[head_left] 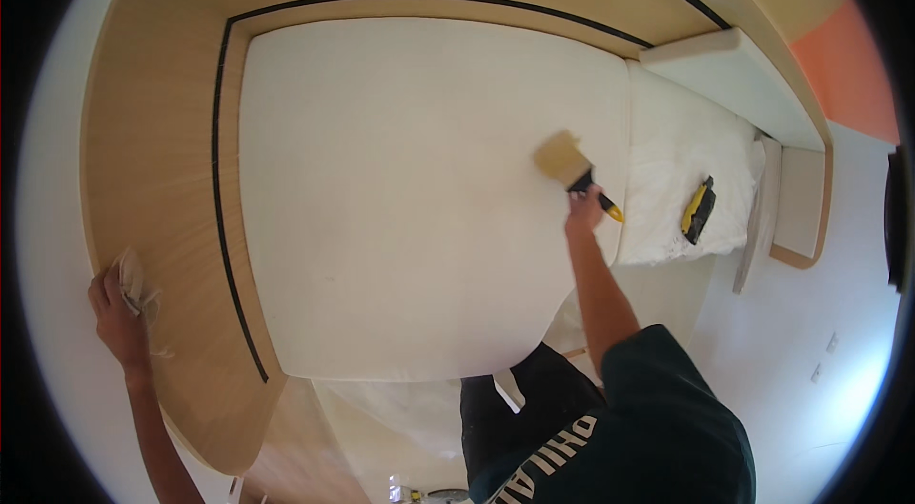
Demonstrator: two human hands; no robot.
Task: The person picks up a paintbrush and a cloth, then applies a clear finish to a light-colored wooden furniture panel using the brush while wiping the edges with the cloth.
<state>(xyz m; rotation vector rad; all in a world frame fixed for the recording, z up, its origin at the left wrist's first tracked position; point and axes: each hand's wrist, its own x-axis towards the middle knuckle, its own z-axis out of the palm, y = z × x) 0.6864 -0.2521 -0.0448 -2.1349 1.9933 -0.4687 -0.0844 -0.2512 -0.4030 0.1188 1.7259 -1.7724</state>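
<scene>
A wide flat paintbrush [568, 161] with tan bristles and a black and yellow handle is in my right hand [584, 210]. The fingers wrap its handle, and the bristles are over the right part of a large white mattress-like panel [400, 189]; I cannot tell whether they touch it. Far to the left, my left hand [119, 318] is closed on a crumpled pale cloth [131, 280] with loose threads. It rests at the outer edge of a light wooden panel [157, 151]. A dark green sleeve covers my right upper arm.
Black strips [217, 142] run along the wooden surround. A black and yellow item [699, 210], its kind unclear, lies on a white covered surface [667, 151] at right. A white board [734, 84] stands beyond it. Small clear and metallic items [419, 494] sit at the bottom edge.
</scene>
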